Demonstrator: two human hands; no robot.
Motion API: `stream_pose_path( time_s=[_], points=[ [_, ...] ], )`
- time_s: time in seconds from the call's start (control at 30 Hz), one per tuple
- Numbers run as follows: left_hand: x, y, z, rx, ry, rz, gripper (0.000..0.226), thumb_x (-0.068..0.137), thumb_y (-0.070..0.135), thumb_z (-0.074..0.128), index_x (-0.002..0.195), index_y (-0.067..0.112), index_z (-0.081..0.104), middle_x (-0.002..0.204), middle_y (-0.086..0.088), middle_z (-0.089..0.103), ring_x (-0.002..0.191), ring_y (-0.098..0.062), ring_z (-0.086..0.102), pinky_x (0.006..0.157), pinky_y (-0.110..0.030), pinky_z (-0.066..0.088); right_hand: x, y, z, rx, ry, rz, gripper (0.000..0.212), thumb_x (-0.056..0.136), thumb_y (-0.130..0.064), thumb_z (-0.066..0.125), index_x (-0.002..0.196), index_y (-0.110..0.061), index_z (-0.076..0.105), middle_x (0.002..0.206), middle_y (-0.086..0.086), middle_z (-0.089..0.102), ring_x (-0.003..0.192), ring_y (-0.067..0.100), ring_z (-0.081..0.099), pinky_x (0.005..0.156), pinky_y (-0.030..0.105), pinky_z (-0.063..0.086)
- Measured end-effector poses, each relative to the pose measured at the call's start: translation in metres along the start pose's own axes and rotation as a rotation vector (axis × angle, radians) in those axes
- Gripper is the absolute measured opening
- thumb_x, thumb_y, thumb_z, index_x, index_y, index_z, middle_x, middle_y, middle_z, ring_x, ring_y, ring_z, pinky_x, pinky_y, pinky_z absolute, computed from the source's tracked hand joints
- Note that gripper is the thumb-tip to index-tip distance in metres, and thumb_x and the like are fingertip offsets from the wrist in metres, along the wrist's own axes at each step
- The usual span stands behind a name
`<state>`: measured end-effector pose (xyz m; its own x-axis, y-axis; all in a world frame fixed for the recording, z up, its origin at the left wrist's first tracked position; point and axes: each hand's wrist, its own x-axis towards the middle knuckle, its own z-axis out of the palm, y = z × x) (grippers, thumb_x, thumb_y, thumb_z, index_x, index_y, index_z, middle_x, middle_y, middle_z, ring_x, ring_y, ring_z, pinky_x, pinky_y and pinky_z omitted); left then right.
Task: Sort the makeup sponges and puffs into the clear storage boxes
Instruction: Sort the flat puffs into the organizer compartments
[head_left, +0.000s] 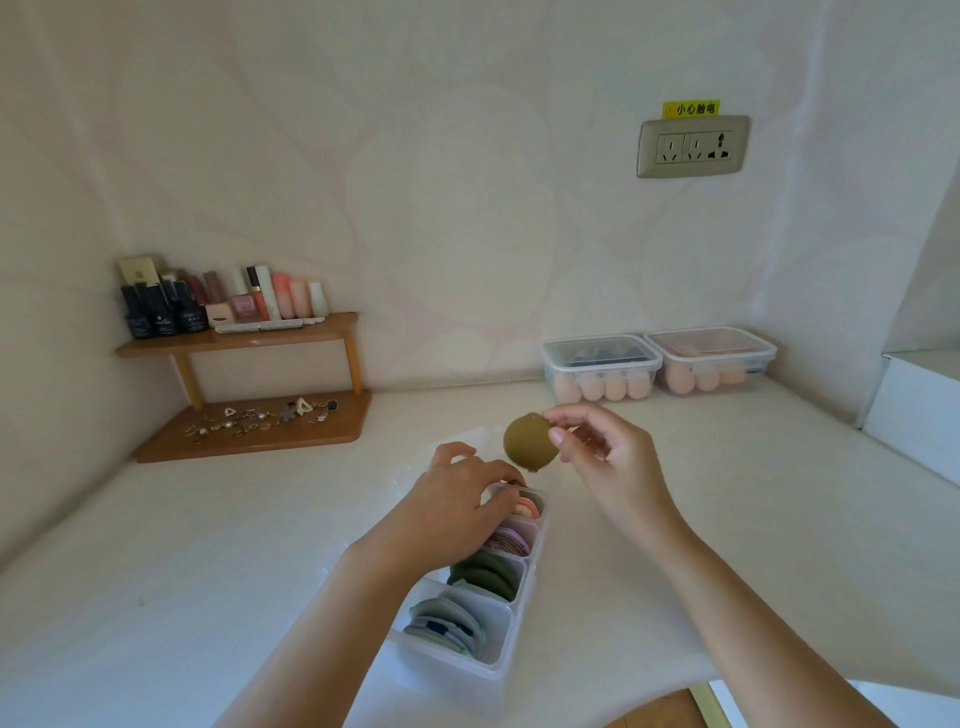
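Observation:
A clear divided storage box (506, 631) lies on the white desk in front of me, its compartments holding stacked puffs: pale blue ones (447, 623) nearest, dark green ones (485, 571), mauve ones (514, 540), and pink ones (527, 506) at the far end. My right hand (602, 447) holds an olive green round puff (529, 441) pinched at its edge, in the air above the box's far end. My left hand (462, 493) rests over the far compartments, fingers curled down into the pink puffs; whether it grips one is hidden.
Two lidded clear boxes (600, 366) (714, 356) with beige egg-shaped sponges stand against the back wall. A wooden corner shelf (249, 338) carries cosmetic bottles above and small jewellery below. A wall socket (693, 146) is above. A white box (919, 410) sits at the right.

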<state>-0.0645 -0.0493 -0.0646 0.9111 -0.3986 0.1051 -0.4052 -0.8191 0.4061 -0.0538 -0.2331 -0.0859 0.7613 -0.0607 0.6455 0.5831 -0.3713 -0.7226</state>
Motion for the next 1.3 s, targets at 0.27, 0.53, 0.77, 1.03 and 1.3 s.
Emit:
stream_pose_path(
  time_s=[0.27, 0.53, 0.77, 1.03, 1.3],
  points=[
    [0.003, -0.004, 0.002, 0.015, 0.068, 0.032, 0.033, 0.095, 0.043, 0.041, 0.124, 0.034, 0.054, 0.134, 0.008, 0.048, 0.133, -0.011, 0.022, 0.106, -0.03, 0.024, -0.002, 0.008, 0.006, -0.368, -0.1, -0.344, 0.017, 0.085, -0.018, 0.061, 0.096, -0.012, 0.073, 0.087, -0.012, 0.065, 0.08, -0.014, 0.051, 0.07, 0.003, 0.04],
    [0.004, -0.009, 0.005, -0.053, 0.109, 0.053, 0.033, 0.088, 0.051, 0.049, 0.114, 0.033, 0.056, 0.124, 0.008, 0.052, 0.124, -0.009, 0.034, 0.091, -0.02, 0.032, 0.001, 0.01, 0.008, -0.462, -0.122, -0.407, 0.025, 0.085, -0.03, 0.055, 0.09, -0.021, 0.077, 0.079, -0.012, 0.072, 0.074, 0.012, 0.046, 0.063, 0.019, 0.04],
    [0.002, -0.005, 0.004, -0.002, 0.116, 0.044, 0.044, 0.09, 0.053, 0.045, 0.127, 0.029, 0.043, 0.131, 0.01, 0.046, 0.116, -0.005, 0.036, 0.092, -0.018, 0.03, 0.004, 0.012, 0.005, -0.395, -0.408, -0.106, 0.017, 0.091, -0.027, 0.06, 0.095, -0.03, 0.076, 0.067, -0.009, 0.055, 0.077, -0.003, 0.042, 0.063, 0.01, 0.033],
    [0.004, -0.008, 0.002, -0.035, -0.016, 0.054, 0.039, 0.097, 0.044, 0.035, 0.133, 0.034, 0.047, 0.143, 0.013, 0.041, 0.14, -0.008, 0.008, 0.112, -0.035, 0.019, 0.004, -0.002, -0.016, -0.079, -0.283, 0.146, 0.017, 0.09, -0.018, 0.061, 0.081, -0.02, 0.075, 0.079, -0.006, 0.072, 0.075, 0.005, 0.062, 0.071, 0.017, 0.044],
    [0.004, -0.008, 0.002, -0.047, -0.034, 0.058, 0.036, 0.097, 0.044, 0.034, 0.131, 0.041, 0.046, 0.138, 0.008, 0.046, 0.139, -0.011, 0.009, 0.111, -0.036, 0.018, -0.008, 0.032, -0.048, -0.603, -0.094, 0.476, 0.025, 0.088, -0.035, 0.062, 0.105, -0.016, 0.065, 0.107, -0.002, 0.063, 0.095, 0.015, 0.055, 0.079, 0.026, 0.039]
  ],
)
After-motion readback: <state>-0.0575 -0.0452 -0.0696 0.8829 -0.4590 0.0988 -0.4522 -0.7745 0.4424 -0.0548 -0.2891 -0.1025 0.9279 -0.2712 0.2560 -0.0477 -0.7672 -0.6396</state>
